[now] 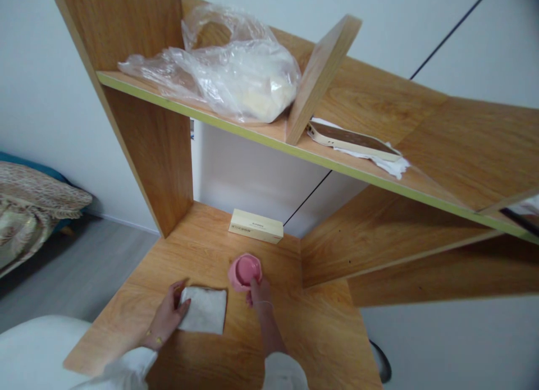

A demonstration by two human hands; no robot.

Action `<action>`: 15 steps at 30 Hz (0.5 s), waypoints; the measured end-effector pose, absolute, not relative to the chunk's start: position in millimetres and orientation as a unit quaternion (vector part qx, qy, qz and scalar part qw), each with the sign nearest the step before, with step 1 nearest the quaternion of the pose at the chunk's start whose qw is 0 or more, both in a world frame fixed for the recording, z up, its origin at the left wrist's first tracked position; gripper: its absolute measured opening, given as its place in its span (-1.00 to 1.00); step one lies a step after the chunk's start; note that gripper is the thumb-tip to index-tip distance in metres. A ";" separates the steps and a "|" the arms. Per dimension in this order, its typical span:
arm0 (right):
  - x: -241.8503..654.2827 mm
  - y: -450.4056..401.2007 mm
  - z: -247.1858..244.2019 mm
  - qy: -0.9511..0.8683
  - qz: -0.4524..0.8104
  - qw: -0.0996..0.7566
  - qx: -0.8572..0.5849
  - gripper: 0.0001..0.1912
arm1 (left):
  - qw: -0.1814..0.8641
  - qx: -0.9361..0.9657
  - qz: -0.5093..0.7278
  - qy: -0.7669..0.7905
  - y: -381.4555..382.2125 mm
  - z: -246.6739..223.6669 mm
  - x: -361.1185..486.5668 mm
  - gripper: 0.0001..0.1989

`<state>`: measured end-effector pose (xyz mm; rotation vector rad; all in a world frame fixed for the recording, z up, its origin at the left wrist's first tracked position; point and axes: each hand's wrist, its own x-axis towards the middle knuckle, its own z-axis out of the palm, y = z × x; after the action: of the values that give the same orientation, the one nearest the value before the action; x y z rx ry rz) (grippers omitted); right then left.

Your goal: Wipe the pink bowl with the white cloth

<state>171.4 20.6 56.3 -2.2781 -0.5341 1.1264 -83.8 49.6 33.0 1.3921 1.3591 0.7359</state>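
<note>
On the wooden desk (193, 356) lies a folded greyish-white cloth (203, 310), roughly square. My left hand (172, 310) grips its left edge, thumb on top and the other fingers along the side. To the right and a little farther back is a pink cup (245, 269) with a round opening, seen from above. My right hand (260, 293) holds the cup at its near right side, fingers closed at the rim; part of the cup is hidden behind them. I cannot tell whether the cup touches the desk.
A long cream box (256, 226) lies at the back of the desk. The shelf edge (236, 131) overhangs, bearing a clear plastic bag (248, 78) and a flat pale-edged device (353, 140) on white tissue. A white chair (37, 351) stands at the left.
</note>
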 end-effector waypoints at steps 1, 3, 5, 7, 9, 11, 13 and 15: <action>159.4 30.2 55.4 -0.204 0.426 0.265 -0.841 -0.68 | 0.482 0.595 0.305 0.566 52.7 35.2 -87.3 -0.49; 137.5 47.2 52.7 -0.217 0.438 0.257 -0.834 -0.69 | 0.419 0.632 0.311 0.573 55.7 37.6 -90.4 -0.53; 120.5 59.8 49.1 -0.233 0.444 0.254 -0.827 -0.70 | 0.336 0.665 0.319 0.585 53.4 38.7 -88.9 -0.56; 109.5 67.6 44.5 -0.254 0.439 0.260 -0.822 -0.71 | 0.256 0.696 0.317 0.590 46.2 39.5 -84.4 -0.59; 103.8 71.5 39.2 -0.279 0.423 0.273 -0.818 -0.71 | 0.215 0.732 0.304 0.570 37.6 40.4 -79.0 -0.61; 101.9 73.6 33.6 -0.308 0.402 0.289 -0.813 -0.71 | 0.212 0.760 0.292 0.541 31.8 40.5 -74.7 -0.64; 101.3 75.5 28.4 -0.339 0.378 0.307 -0.805 -0.71 | 0.216 0.774 0.282 0.524 31.1 38.9 -72.7 -0.64; 100.7 77.0 24.4 -0.372 0.354 0.327 -0.793 -0.72 | 0.218 0.775 0.271 0.528 35.2 35.6 -72.8 -0.65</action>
<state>100.7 77.0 24.4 -2.0775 -0.9742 0.9271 -72.8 35.2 35.6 2.1457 1.4616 0.7510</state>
